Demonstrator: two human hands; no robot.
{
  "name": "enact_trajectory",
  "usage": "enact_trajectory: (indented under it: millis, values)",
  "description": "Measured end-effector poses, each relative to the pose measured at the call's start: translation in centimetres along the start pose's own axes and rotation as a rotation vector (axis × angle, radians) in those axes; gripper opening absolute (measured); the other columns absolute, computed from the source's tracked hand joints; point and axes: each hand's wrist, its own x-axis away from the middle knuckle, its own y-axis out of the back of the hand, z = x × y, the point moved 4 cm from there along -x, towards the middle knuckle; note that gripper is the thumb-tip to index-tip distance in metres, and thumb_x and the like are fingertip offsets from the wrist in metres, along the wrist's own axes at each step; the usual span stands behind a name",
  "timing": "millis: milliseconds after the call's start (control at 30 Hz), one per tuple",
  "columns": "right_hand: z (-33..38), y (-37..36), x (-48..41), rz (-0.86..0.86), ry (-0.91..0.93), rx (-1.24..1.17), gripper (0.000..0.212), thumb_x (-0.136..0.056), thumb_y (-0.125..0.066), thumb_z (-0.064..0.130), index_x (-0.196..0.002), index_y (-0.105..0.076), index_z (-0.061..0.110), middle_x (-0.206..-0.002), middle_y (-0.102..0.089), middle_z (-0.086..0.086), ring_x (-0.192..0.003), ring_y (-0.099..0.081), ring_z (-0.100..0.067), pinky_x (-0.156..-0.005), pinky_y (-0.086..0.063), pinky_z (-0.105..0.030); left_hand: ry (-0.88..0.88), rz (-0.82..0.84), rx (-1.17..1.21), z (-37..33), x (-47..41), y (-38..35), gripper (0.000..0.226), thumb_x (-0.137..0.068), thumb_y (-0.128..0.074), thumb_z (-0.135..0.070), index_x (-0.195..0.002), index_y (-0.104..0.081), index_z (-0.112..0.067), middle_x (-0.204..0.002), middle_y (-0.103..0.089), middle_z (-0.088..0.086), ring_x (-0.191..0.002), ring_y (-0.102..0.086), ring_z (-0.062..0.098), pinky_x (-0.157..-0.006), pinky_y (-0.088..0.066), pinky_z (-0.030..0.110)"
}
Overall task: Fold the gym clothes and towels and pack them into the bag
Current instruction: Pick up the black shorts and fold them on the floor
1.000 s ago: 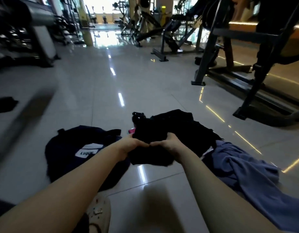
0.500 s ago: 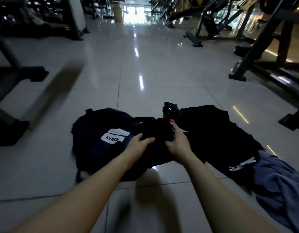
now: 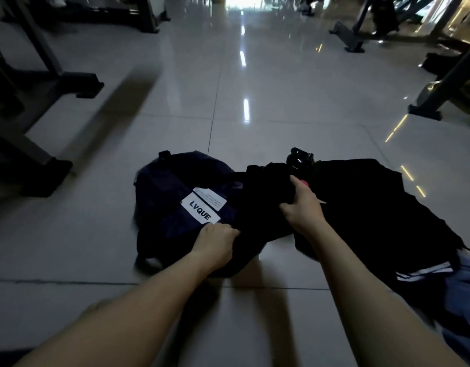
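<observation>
Your 2 hands are both closed on the same folded black garment point(image 3: 263, 202), which sits between them and partly over the right end of the dark navy bag point(image 3: 175, 192); your left hand point(image 3: 215, 242) pinches the garment's near left corner, fingers curled tight, just below the bag's white LVQUE label point(image 3: 200, 211) and touching the bag's fabric; your right hand point(image 3: 302, 207) grips the garment's right edge from above, thumb toward you and fingers wrapped over the far side, so the bundle lies directly left of that palm. The bag lies flat on the glossy tiled floor point(image 3: 255, 115), its label facing up and tilted; whether its opening is unzipped under the garment cannot be told, as everything there is black on black. Just beyond your right fingertips stands a black bottle point(image 3: 301, 158), with a small pink patch point(image 3: 305, 183) showing right beside your knuckles; what that pink thing is cannot be made out. To the right of your right forearm a larger black garment point(image 3: 374, 207) is spread loose on the floor, with 2 white stripes point(image 3: 424, 271) at its near hem; a blue-grey cloth point(image 3: 464, 300) lies crumpled at the right edge, touching that hem. Dark gym machine frames point(image 3: 43, 83) stand well apart on the left.
</observation>
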Motion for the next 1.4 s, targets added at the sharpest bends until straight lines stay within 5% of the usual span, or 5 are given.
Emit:
enact_trajectory:
  millis: [400,567,767,1133,1400]
  values:
    - [-0.6,-10.8,3.7,0.344,-0.075,0.074,0.076,-0.082,-0.063,0.012,-0.154,-0.038,0.02,-0.146,-0.055,-0.007,-0.13,-0.055,-0.029,-0.108,-0.046,-0.043,0.365,0.651,0.498,5.3,10.8,0.8,0.028,-0.087,-0.07,-0.049,-0.089,-0.075,-0.021,-0.081,-0.071,-0.004,-0.071,-0.063,0.012,-0.058,-0.045,0.022]
    - [-1.6,-11.5,6.0,0.323,-0.086,0.179,0.069,-0.087,-0.06,0.011,-0.152,-0.039,0.021,-0.142,-0.057,-0.008,-0.127,-0.055,-0.034,-0.1,-0.049,-0.041,0.621,0.2,0.216,7.5,9.8,-0.8,0.043,-0.079,-0.072,-0.06,-0.093,-0.059,-0.021,-0.092,-0.066,0.001,-0.085,-0.064,0.023,-0.062,-0.044,0.029]
    - [-2.1,-12.5,7.2,0.34,-0.058,0.232,0.071,-0.086,-0.06,0.016,-0.152,-0.037,0.024,-0.136,-0.061,-0.008,-0.121,-0.057,-0.033,-0.095,-0.048,-0.038,0.753,0.254,0.032,7.4,9.5,-3.3,0.116,-0.06,-0.079,-0.075,-0.143,-0.027,-0.014,-0.14,-0.038,0.015,-0.127,-0.042,0.034,-0.094,-0.045,0.048]
    - [-1.2,-14.2,6.9,0.379,-0.04,0.278,0.065,-0.092,-0.057,0.013,-0.153,-0.034,0.02,-0.139,-0.059,-0.009,-0.126,-0.056,-0.033,-0.1,-0.045,-0.039,1.097,0.156,0.543,12.8,14.2,-6.7,0.05,-0.089,-0.065,-0.051,-0.121,-0.051,-0.015,-0.141,-0.035,0.018,-0.102,-0.054,0.039,-0.078,-0.046,0.038]
    - [3.5,-15.5,4.2,0.338,-0.012,0.043,0.049,-0.083,-0.06,0.011,-0.129,-0.054,0.025,-0.11,-0.07,0.002,-0.097,-0.067,-0.023,-0.088,-0.057,-0.044,1.183,-0.168,1.0,14.9,15.9,-6.6,0.04,-0.086,-0.073,-0.044,-0.085,-0.069,-0.004,-0.089,-0.07,0.013,-0.082,-0.065,0.03,-0.077,-0.056,0.039]
